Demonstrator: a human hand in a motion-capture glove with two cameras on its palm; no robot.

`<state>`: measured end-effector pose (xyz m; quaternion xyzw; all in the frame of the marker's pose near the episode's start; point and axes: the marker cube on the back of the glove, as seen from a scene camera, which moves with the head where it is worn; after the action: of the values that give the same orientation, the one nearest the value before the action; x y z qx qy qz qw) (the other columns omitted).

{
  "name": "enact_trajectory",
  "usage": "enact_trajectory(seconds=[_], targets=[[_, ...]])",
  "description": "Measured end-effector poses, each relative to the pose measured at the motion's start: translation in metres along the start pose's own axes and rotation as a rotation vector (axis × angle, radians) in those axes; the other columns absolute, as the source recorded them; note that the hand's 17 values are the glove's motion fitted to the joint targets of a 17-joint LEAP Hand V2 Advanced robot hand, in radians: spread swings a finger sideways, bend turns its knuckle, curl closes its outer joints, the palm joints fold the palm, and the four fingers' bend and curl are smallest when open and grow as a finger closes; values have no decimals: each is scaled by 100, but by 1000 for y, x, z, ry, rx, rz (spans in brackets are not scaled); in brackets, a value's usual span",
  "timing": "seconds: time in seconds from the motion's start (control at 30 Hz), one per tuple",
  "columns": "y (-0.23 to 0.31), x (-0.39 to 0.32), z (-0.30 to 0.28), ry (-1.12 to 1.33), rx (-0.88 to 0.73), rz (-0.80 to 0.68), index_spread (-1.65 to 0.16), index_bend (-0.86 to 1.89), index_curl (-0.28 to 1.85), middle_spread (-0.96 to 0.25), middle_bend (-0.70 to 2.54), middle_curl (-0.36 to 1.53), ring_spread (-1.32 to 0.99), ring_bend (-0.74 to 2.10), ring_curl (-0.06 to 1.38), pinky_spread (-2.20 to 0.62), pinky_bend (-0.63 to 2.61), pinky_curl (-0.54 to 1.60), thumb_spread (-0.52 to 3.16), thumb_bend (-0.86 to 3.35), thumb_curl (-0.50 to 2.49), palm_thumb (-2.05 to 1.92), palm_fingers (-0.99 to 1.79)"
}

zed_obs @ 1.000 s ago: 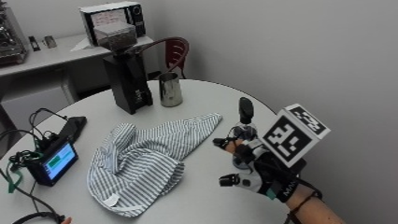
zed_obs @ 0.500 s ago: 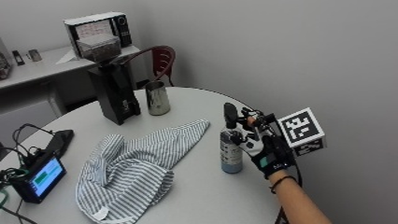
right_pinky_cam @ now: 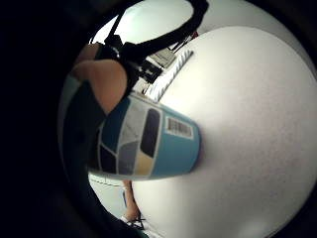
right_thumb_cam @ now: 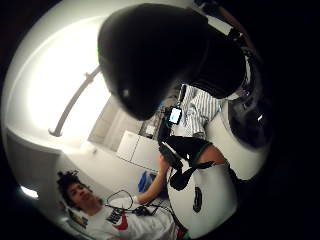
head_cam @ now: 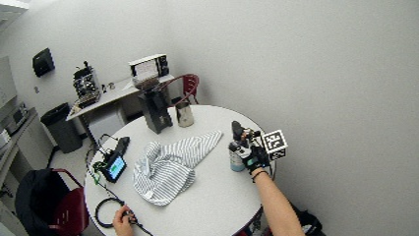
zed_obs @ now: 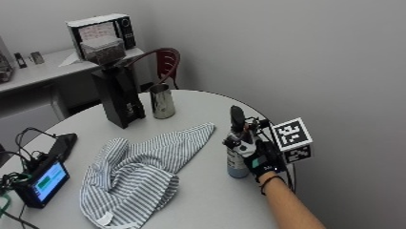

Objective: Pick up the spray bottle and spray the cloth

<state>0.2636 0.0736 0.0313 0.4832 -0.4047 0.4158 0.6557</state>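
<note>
1. Right hand (zed_obs: 261, 160), gloved, curled round the spray bottle (zed_obs: 238, 151), gripping its upper body near the table's (zed_obs: 209, 191) edge.
2. Bottle upright; base touching or just above the tabletop, cannot tell which.
3. Striped cloth (zed_obs: 143, 167) lies crumpled beside it, apart.
4. Metal cup (zed_obs: 162, 101) and black grinder (zed_obs: 116, 90) stand beyond the cloth.

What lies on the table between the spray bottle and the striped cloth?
Nothing: in the outside view only bare white table separates the spray bottle, gripped by the gloved right hand, from the striped cloth.
</note>
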Motion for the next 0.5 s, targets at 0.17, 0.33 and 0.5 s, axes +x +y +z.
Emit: enact_trajectory(seconds=[0.17,0.33,0.5], targets=[[0,12,-4,-3,40,5,-34,15,16,-7,34,39,-1,49,35,21,44,34,87,-1,32,63,76],[12,27,-22,-43,122,9,-31,16,21,-9,36,40,-6,51,36,21,33,32,89,6,37,81,92],[32,27,-66,-131,172,2,-28,11,22,-9,35,41,-8,56,38,16,31,32,86,5,41,87,103]])
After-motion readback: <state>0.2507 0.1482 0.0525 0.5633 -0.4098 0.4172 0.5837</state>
